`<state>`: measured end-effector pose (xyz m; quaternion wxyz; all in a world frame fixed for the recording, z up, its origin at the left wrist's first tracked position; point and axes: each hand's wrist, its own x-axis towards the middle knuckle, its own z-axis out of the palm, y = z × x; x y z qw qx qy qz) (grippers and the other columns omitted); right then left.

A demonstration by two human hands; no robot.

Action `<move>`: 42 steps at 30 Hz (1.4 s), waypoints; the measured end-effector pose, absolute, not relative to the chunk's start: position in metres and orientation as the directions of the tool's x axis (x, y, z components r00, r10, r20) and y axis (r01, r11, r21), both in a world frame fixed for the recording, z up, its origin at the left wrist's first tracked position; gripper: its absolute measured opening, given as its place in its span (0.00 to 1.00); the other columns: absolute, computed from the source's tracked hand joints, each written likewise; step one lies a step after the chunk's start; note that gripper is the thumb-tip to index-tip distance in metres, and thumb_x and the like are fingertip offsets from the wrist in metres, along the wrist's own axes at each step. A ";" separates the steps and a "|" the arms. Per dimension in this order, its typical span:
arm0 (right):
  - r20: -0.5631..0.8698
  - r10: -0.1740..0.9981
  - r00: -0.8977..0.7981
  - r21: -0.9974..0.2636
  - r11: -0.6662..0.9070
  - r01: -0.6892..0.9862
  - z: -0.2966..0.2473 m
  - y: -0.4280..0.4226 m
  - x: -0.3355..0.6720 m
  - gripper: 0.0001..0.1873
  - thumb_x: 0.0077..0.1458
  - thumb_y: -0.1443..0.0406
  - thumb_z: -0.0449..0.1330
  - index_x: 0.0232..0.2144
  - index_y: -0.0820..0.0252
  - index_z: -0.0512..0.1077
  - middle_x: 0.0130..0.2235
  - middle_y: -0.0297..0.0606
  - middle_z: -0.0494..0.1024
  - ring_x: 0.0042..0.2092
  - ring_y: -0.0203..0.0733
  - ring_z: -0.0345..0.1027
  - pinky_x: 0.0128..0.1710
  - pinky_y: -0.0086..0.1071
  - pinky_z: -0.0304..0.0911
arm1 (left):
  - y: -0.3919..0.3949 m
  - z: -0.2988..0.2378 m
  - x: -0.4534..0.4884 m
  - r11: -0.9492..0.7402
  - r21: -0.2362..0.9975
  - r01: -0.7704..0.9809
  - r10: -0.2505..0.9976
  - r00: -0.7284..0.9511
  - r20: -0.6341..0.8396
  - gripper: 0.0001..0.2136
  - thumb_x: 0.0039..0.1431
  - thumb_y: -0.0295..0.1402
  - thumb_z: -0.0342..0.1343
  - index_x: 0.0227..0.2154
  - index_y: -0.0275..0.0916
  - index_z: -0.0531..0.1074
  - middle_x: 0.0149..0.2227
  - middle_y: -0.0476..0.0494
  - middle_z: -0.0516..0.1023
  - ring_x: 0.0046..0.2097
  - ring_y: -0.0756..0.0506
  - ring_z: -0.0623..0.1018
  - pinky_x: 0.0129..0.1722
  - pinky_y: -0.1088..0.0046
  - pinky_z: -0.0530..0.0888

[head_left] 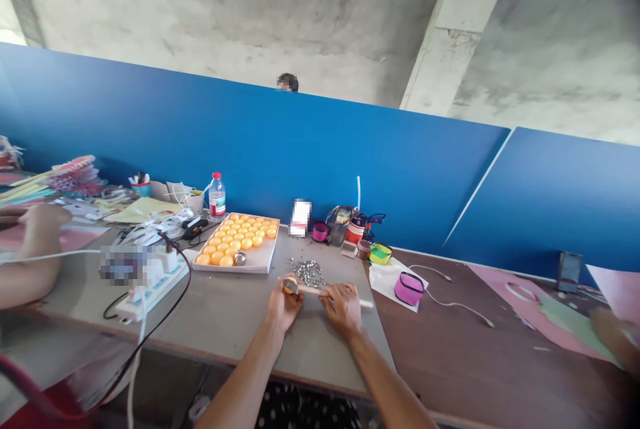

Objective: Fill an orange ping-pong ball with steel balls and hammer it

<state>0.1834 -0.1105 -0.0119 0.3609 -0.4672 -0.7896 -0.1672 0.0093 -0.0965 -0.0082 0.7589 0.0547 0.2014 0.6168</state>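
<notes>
My left hand (284,307) is closed round a small orange ball (289,280), its fingers partly hiding it. A grey patch shows on the ball's near side; whether it belongs to the ball or to a tool's tip is unclear. My right hand (344,309) grips a slim pale stick (367,303), whose other end reaches to the ball. Just beyond both hands lies a loose pile of small shiny silver pieces (309,272). To the left, a shallow white box (257,262) holds rows of orange balls (235,236) and one silver-covered ball (240,258).
A white power strip (153,292) with cables lies left, near a bottle (217,196). Small containers (356,229) line the blue partition (320,149). A magenta band (409,288) rests on white paper at right. Other people's arms (37,249) show at both sides.
</notes>
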 end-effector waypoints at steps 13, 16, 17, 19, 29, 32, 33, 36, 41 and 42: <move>0.722 0.649 -0.241 -0.147 0.485 0.862 -0.011 -0.111 0.184 0.09 0.57 0.63 0.52 0.27 0.57 0.69 0.26 0.33 0.72 0.31 0.36 0.64 0.40 0.32 0.47 | -0.094 -0.012 0.007 0.204 0.306 -0.930 0.977 0.172 -0.129 0.08 0.53 0.27 0.55 0.37 0.41 0.70 0.31 0.46 0.76 0.31 0.46 0.77 0.32 0.66 0.75; 0.713 0.660 -0.236 -0.161 0.482 0.861 -0.012 -0.111 0.184 0.09 0.57 0.63 0.52 0.27 0.57 0.69 0.26 0.33 0.72 0.31 0.36 0.64 0.40 0.32 0.47 | -0.093 -0.012 0.007 0.195 0.298 -0.934 0.979 0.168 -0.116 0.04 0.53 0.26 0.54 0.33 0.37 0.70 0.30 0.44 0.76 0.31 0.47 0.77 0.32 0.68 0.75; 0.719 0.654 -0.234 -0.162 0.485 0.859 -0.013 -0.111 0.184 0.08 0.57 0.63 0.53 0.28 0.57 0.69 0.26 0.34 0.73 0.31 0.37 0.64 0.40 0.33 0.47 | -0.093 -0.012 0.008 0.183 0.294 -0.938 0.982 0.158 -0.108 0.04 0.53 0.26 0.54 0.32 0.37 0.71 0.29 0.44 0.76 0.31 0.47 0.76 0.32 0.68 0.75; 0.739 0.637 -0.220 -0.170 0.492 0.854 -0.014 -0.110 0.185 0.08 0.57 0.63 0.52 0.29 0.58 0.69 0.26 0.34 0.73 0.32 0.37 0.64 0.41 0.33 0.47 | -0.093 -0.010 0.008 0.145 0.293 -0.945 0.988 0.124 -0.092 0.05 0.54 0.27 0.54 0.34 0.36 0.71 0.29 0.44 0.76 0.31 0.47 0.76 0.32 0.69 0.75; 0.711 0.667 -0.224 -0.157 0.462 0.873 -0.013 -0.111 0.185 0.08 0.57 0.62 0.54 0.28 0.58 0.69 0.27 0.33 0.73 0.33 0.36 0.65 0.41 0.33 0.46 | -0.093 -0.008 0.009 0.127 0.311 -0.942 0.990 0.100 -0.103 0.10 0.55 0.26 0.53 0.41 0.39 0.70 0.30 0.43 0.76 0.31 0.48 0.77 0.28 0.74 0.74; 0.703 0.676 -0.220 -0.141 0.435 0.889 -0.013 -0.110 0.185 0.09 0.57 0.63 0.53 0.27 0.58 0.69 0.26 0.33 0.73 0.32 0.36 0.65 0.41 0.32 0.46 | -0.093 -0.007 0.010 0.112 0.332 -0.937 0.990 0.078 -0.114 0.09 0.55 0.26 0.54 0.39 0.38 0.70 0.27 0.46 0.75 0.27 0.50 0.75 0.27 0.75 0.74; 0.708 0.672 -0.216 -0.138 0.431 0.892 -0.013 -0.110 0.185 0.09 0.57 0.64 0.53 0.27 0.57 0.69 0.26 0.33 0.73 0.32 0.36 0.65 0.41 0.32 0.46 | -0.093 -0.006 0.011 0.116 0.339 -0.934 0.989 0.078 -0.123 0.08 0.54 0.25 0.54 0.38 0.37 0.71 0.26 0.47 0.74 0.26 0.50 0.75 0.27 0.75 0.74; 0.738 0.645 -0.198 -0.157 0.449 0.880 -0.013 -0.111 0.186 0.08 0.57 0.63 0.53 0.28 0.58 0.69 0.27 0.33 0.74 0.32 0.36 0.65 0.42 0.33 0.46 | -0.094 -0.005 0.013 0.119 0.346 -0.931 0.989 0.079 -0.126 0.09 0.54 0.26 0.54 0.39 0.37 0.71 0.27 0.47 0.75 0.26 0.50 0.75 0.28 0.73 0.74; 0.711 0.674 -0.201 -0.191 0.461 0.867 -0.012 -0.115 0.185 0.09 0.58 0.63 0.52 0.28 0.58 0.69 0.27 0.33 0.74 0.32 0.36 0.65 0.42 0.33 0.46 | -0.095 -0.004 0.015 0.114 0.383 -0.917 0.988 0.065 -0.139 0.10 0.53 0.27 0.55 0.39 0.36 0.72 0.26 0.48 0.74 0.25 0.51 0.73 0.27 0.75 0.73; 0.707 0.677 -0.205 -0.185 0.457 0.870 -0.011 -0.115 0.185 0.09 0.58 0.63 0.52 0.28 0.58 0.69 0.27 0.33 0.74 0.32 0.36 0.65 0.42 0.33 0.46 | -0.095 -0.003 0.015 0.125 0.392 -0.912 0.986 0.070 -0.151 0.10 0.53 0.27 0.55 0.39 0.36 0.72 0.25 0.49 0.74 0.24 0.52 0.73 0.26 0.75 0.73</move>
